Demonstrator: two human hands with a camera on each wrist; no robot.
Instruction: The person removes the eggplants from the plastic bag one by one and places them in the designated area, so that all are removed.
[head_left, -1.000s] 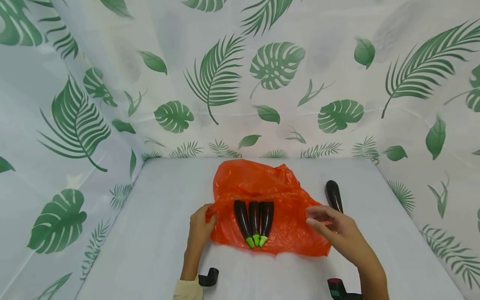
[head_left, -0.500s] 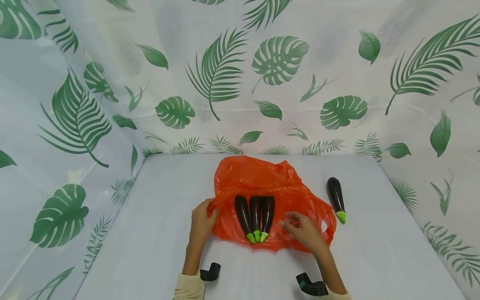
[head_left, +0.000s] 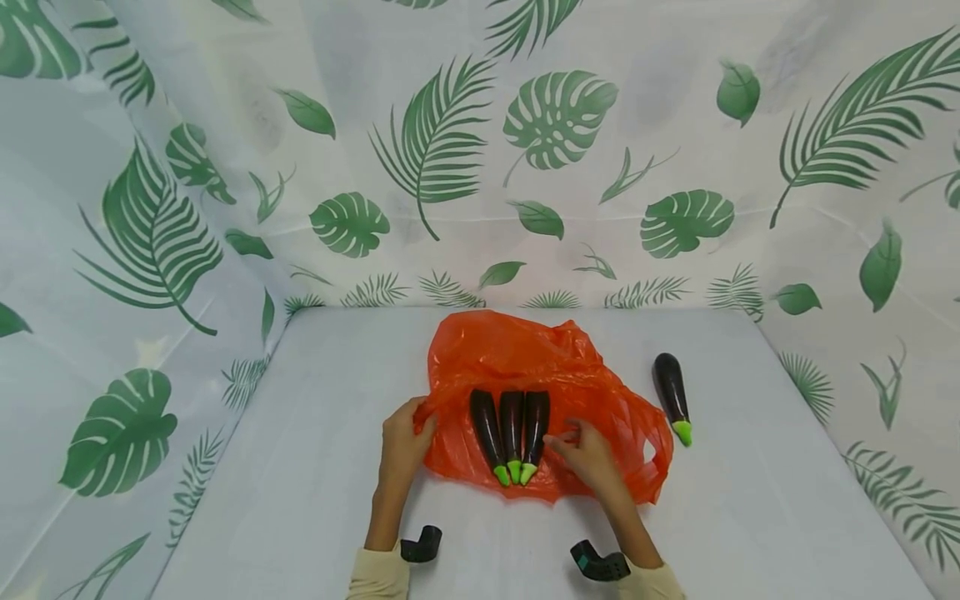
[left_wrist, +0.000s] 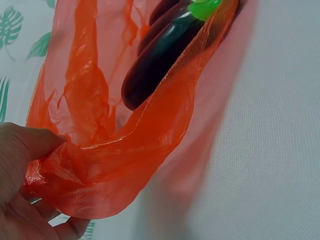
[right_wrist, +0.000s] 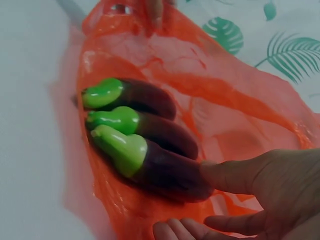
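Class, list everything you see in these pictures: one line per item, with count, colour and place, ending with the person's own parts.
Grouped eggplants: 3, dark purple with green ends, side by side on the bag's plastic
Lone eggplant: 1, dark purple with green end, on the table right of the bag
Plastic bag: 1, red-orange, mid-table
Table: 1, whitish, beneath everything
Backdrop: white with green leaf print, behind and beside the table
Wrist devices: 2, black, one at each wrist
Sleeves: 2, cream, bottom edge
Left hand: 1, pinching the bag's left edge
Right hand: 1, beside the rightmost grouped eggplant
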